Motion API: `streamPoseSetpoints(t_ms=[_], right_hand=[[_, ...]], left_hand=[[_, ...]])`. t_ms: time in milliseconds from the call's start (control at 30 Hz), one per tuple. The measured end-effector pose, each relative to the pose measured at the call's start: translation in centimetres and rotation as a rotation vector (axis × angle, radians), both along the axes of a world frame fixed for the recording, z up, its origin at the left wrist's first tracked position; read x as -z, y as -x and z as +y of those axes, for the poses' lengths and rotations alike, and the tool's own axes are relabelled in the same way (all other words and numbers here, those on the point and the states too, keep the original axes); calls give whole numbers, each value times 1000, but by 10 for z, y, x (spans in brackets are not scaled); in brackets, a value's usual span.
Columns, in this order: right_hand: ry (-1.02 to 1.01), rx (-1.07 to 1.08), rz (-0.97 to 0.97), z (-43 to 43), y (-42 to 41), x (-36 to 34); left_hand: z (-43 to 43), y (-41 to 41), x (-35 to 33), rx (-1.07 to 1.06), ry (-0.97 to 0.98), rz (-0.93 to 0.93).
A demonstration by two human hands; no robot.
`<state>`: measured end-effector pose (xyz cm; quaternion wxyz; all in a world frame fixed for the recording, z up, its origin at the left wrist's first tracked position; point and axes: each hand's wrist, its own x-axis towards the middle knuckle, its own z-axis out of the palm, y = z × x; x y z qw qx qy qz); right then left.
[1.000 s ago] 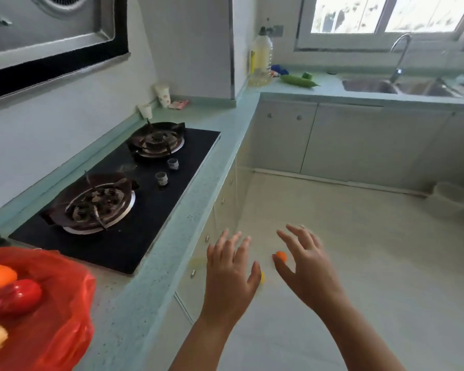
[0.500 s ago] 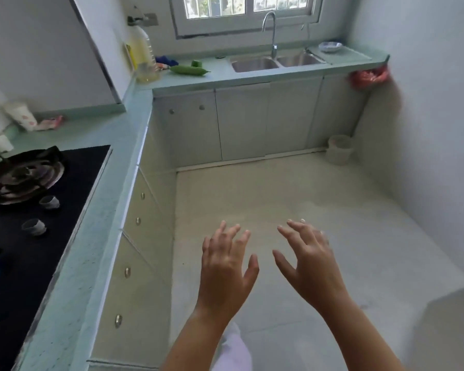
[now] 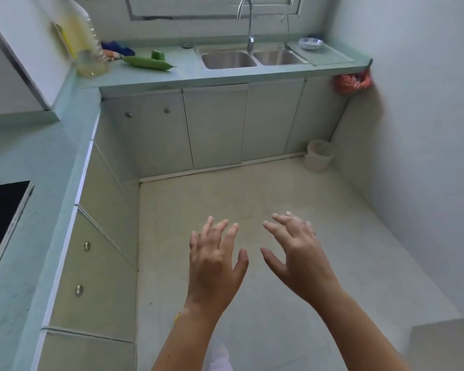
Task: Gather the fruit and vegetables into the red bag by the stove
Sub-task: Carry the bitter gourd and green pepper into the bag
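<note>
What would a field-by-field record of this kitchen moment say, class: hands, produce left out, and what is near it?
Left hand: fingers spread, holding nothing
Right hand: fingers spread, holding nothing
Produce on counter: long green vegetable, small green piece behind it
Beside produce: oil bottle to its left, sink to its right
Stove: corner at left edge
Red bag by stove: out of view

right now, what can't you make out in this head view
- red bag by the stove: out of frame; only a corner of the stove shows at the left edge.
- oil bottle: top cut by the upper edge.
- blue and orange things behind the long green vegetable: too small and blurred to name.
- red plastic bag at the counter's right end: contents hidden by its own plastic.
</note>
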<state>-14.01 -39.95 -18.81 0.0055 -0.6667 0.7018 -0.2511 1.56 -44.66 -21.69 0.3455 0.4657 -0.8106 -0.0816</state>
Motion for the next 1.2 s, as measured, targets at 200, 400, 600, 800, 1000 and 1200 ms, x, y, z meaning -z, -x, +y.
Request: streamPoseSetpoints(t_ms=[200,400,600,800,1000,1200], right_hand=[[31,5,-1,-99,26,-12],[39,32,-11,-159,65,0],[17,45,-66,-238,126,18],[77,44,-69,-334,213,2],[94,22,-73,-409,275,-7],[76,-46,-104,-471,288,0]], left_hand=[[-98,34,-13,-56,-24,24],[-158,74,-1,2,-50,-8],[-237,133,3,32,-11,43],[-330,223,-17,32,20,56],[-404,290,-39,26,65,105],[-454,291,-25,-82,3,42]])
